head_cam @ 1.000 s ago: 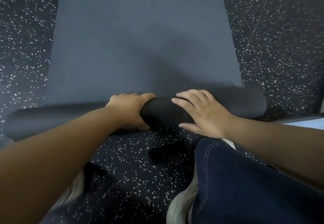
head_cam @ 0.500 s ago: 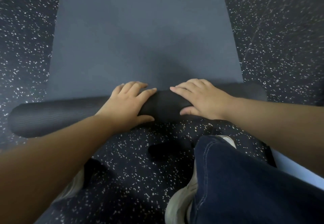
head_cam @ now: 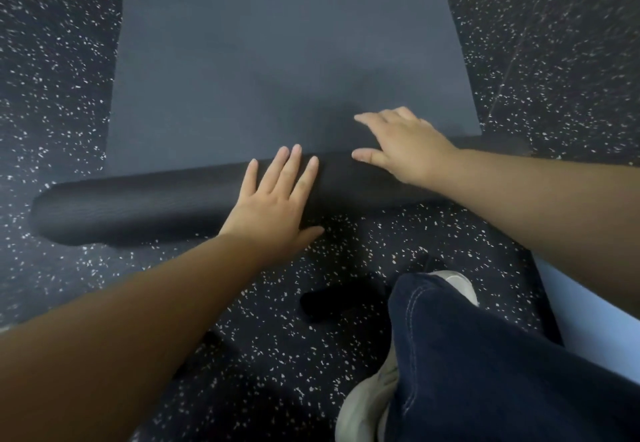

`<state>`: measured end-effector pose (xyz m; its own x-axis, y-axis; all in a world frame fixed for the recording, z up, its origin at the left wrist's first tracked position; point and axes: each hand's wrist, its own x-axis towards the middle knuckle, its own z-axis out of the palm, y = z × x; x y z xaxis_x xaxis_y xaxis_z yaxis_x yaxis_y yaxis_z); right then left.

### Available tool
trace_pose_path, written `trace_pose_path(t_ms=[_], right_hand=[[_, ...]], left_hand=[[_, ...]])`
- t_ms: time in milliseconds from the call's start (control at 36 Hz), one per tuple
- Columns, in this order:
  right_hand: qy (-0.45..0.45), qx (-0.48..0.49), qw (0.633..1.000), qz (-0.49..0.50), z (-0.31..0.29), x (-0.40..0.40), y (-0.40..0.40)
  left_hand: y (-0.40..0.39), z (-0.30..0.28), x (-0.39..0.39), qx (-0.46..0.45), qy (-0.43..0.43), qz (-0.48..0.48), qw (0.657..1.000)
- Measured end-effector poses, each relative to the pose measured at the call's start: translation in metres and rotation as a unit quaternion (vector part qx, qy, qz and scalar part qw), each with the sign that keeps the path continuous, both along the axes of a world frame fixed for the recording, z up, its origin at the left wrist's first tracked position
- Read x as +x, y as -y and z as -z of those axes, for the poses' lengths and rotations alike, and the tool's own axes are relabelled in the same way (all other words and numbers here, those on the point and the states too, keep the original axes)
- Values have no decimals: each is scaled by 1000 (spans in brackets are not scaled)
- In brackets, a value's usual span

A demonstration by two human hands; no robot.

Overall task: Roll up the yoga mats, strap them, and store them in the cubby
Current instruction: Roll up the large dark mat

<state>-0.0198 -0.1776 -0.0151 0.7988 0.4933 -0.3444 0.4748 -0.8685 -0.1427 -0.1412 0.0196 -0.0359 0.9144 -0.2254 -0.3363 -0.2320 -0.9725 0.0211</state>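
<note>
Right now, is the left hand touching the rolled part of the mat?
Touching. The head view shows the left hand lying flat, fingers straight, on the rolled part of the mat.

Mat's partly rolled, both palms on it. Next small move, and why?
Probably push the roll forward another turn. The left hand and right hand lie flat on it, and much of the mat's flat part lies unrolled ahead.
</note>
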Motion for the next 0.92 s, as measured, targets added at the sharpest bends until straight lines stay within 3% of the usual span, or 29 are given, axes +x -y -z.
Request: trace_pose_path(t_ms=[83,333,417,556,722,917], right_hand=[[43,43,998,24,1,-9,-2],[146,135,980,-33,11,-43,4],[179,84,978,-66,21,-50,9],[89,-152,977,-116,27,-45,9],[46,-143,987,-53,17,-8,-10],[107,-115,985,-68,18,0,-7]], left_hand=[[-2,-1,12,-4,-2,-6,1000],[-7,-3,47,-1,-36,-27,999],[-9,-4,57,-6,-50,-32,998],[-11,-5,70,3,-48,-35,998],[-8,1,65,62,54,-28,996],[-25,2,73,84,58,-25,995]])
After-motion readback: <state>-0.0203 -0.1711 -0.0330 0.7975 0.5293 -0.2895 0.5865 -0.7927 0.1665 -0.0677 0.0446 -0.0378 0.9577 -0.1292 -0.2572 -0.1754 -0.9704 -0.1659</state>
